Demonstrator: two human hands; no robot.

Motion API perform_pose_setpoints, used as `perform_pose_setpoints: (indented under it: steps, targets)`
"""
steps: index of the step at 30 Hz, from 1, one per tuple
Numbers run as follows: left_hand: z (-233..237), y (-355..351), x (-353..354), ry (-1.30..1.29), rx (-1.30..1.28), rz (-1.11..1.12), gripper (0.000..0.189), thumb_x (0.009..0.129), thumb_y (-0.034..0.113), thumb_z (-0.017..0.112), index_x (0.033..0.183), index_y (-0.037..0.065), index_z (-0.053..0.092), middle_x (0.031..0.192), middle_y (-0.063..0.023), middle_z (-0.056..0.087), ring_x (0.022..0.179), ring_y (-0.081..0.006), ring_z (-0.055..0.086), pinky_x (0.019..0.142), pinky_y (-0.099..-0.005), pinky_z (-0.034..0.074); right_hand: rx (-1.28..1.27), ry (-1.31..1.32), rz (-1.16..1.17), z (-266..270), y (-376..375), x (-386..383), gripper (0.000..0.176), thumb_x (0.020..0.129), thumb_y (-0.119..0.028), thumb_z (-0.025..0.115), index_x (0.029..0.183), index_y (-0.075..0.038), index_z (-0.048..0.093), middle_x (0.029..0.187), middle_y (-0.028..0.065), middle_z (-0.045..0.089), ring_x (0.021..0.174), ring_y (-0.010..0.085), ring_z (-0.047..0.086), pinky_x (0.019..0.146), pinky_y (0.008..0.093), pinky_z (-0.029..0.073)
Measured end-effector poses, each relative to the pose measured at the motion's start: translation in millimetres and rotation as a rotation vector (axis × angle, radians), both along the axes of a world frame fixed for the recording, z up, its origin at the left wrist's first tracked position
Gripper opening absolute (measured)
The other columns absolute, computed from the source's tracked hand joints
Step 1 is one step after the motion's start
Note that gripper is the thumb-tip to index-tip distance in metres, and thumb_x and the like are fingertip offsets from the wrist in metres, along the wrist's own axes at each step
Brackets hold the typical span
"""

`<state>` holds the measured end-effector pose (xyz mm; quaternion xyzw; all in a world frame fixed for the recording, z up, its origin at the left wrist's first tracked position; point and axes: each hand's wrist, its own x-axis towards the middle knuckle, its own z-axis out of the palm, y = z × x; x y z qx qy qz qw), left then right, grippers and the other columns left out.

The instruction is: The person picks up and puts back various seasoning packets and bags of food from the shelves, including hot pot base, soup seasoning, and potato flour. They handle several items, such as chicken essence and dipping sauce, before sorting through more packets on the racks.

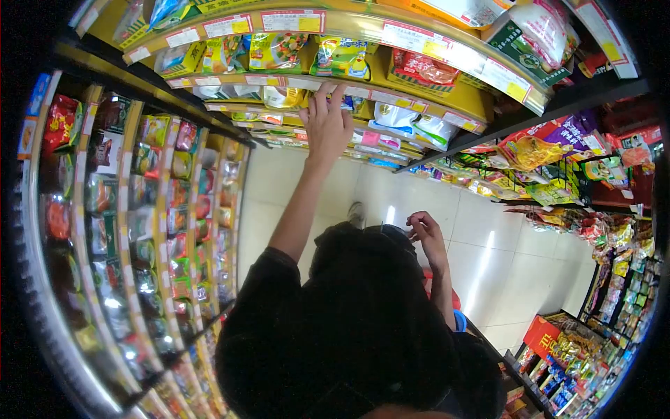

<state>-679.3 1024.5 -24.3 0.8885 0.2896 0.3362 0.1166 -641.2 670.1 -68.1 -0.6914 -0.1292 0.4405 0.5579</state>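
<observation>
My left hand (326,124) reaches up to the shelf in front of me, fingers stretched out against a shelf edge with price labels (394,98). Just above its fingertips stands a yellow-green bag (342,57). Left of that is another yellow bag with a colourful food picture (278,52). On the level below, a yellow-and-white packet (283,98) lies beside the fingers. No item shows in this hand. Lower down, my right hand (427,234) hangs in the air over the floor, its fingers loosely bent and apart, with nothing visible in them.
Shelves of packaged food (143,223) run along my left. Hanging snack bags (537,150) fill racks on the right. A red box (543,336) stands among packets at the lower right. Pale floor tiles (447,202) lie below. Something red (455,299) shows partly behind my right forearm.
</observation>
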Motion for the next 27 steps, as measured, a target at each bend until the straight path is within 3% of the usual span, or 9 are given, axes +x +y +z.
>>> perform_pose_setpoints:
  steps: [8, 11, 14, 15, 18, 21, 24, 25, 27]
  targets:
    - [-7, 2, -4, -0.015, -0.022, -0.035, 0.065, 0.084, 0.007, 0.066, 0.146, 0.015, 0.049, 0.147, -0.0091, 0.043, 0.114, -0.0269, 0.059, 0.092, -0.0471, 0.035, -0.051, 0.018, 0.04, 6, 16, -8, 0.015, 0.107, -0.02, 0.057, 0.107, -0.006, 0.062, 0.089, -0.0006, 0.062, 0.076, 0.0086, 0.056, 0.068, 0.0249, 0.047]
    - [10, 1, -12, -0.012, -0.056, -0.06, 0.064, 0.086, 0.008, 0.068, 0.147, 0.017, 0.05, 0.143, -0.0078, 0.047, 0.117, -0.0228, 0.058, 0.094, -0.0457, 0.037, -0.061, 0.006, 0.098, -3, 15, -11, 0.018, 0.106, -0.025, 0.056, 0.107, -0.009, 0.064, 0.1, 0.0018, 0.067, 0.079, 0.0101, 0.061, 0.069, 0.0257, 0.05]
    - [30, 16, -21, -0.068, -0.065, -0.067, 0.062, 0.085, 0.007, 0.069, 0.144, 0.016, 0.053, 0.138, -0.01, 0.051, 0.12, -0.0262, 0.056, 0.095, -0.0464, 0.041, -0.075, 0.01, 0.121, 3, 20, -12, 0.018, 0.106, -0.025, 0.057, 0.107, -0.009, 0.064, 0.1, 0.0019, 0.067, 0.079, 0.0101, 0.061, 0.069, 0.0258, 0.05]
    - [30, 30, -24, -0.142, -0.089, -0.056, 0.062, 0.083, 0.006, 0.071, 0.142, 0.015, 0.055, 0.133, -0.0132, 0.054, 0.12, -0.0322, 0.055, 0.097, -0.0469, 0.045, -0.069, 0.002, 0.106, 8, 23, -12, 0.017, 0.107, -0.023, 0.056, 0.107, -0.008, 0.063, 0.096, 0.0013, 0.066, 0.076, 0.0097, 0.059, 0.068, 0.0256, 0.049]
    - [31, 83, -34, -0.251, 0.044, 0.119, 0.059, 0.082, 0.009, 0.07, 0.139, 0.013, 0.057, 0.133, -0.0151, 0.053, 0.109, -0.0328, 0.059, 0.093, -0.0487, 0.048, -0.043, -0.022, 0.074, 13, 28, -11, 0.016, 0.107, -0.02, 0.056, 0.108, -0.005, 0.063, 0.089, 0.0001, 0.062, 0.071, 0.009, 0.057, 0.065, 0.025, 0.047]
    - [47, 114, -50, -0.216, 0.036, 0.215, 0.06, 0.084, 0.012, 0.072, 0.142, 0.014, 0.055, 0.136, -0.0174, 0.051, 0.109, -0.035, 0.06, 0.094, -0.0464, 0.051, -0.006, -0.029, 0.059, 5, 24, -8, 0.016, 0.107, -0.021, 0.058, 0.107, -0.005, 0.063, 0.088, 0.0003, 0.062, 0.07, 0.009, 0.056, 0.065, 0.0247, 0.048]
    - [32, 125, -51, -0.089, 0.065, 0.203, 0.065, 0.086, 0.014, 0.072, 0.147, 0.016, 0.05, 0.141, -0.0184, 0.049, 0.11, -0.035, 0.06, 0.092, -0.0459, 0.053, -0.006, -0.016, 0.047, -3, 18, -9, 0.016, 0.106, -0.02, 0.058, 0.107, -0.005, 0.063, 0.088, 0.0003, 0.062, 0.072, 0.0087, 0.057, 0.066, 0.0244, 0.048]
    - [29, 117, -49, -0.072, -0.004, 0.197, 0.079, 0.088, 0.012, 0.07, 0.159, 0.017, 0.036, 0.153, -0.0231, 0.038, 0.135, -0.0435, 0.047, 0.105, -0.0482, 0.048, -0.018, -0.022, 0.048, -8, 17, -10, 0.015, 0.106, -0.02, 0.058, 0.107, -0.005, 0.063, 0.088, 0.0001, 0.062, 0.073, 0.0086, 0.057, 0.066, 0.0243, 0.048]
    - [23, 105, -46, -0.084, -0.064, 0.197, 0.082, 0.089, 0.011, 0.069, 0.161, 0.018, 0.031, 0.158, -0.0232, 0.033, 0.14, -0.0455, 0.041, 0.108, -0.0494, 0.046, -0.065, -0.056, 0.07, -3, 17, -11, 0.012, 0.106, -0.017, 0.056, 0.106, -0.007, 0.063, 0.088, -0.0008, 0.062, 0.077, 0.0081, 0.057, 0.067, 0.0246, 0.048]
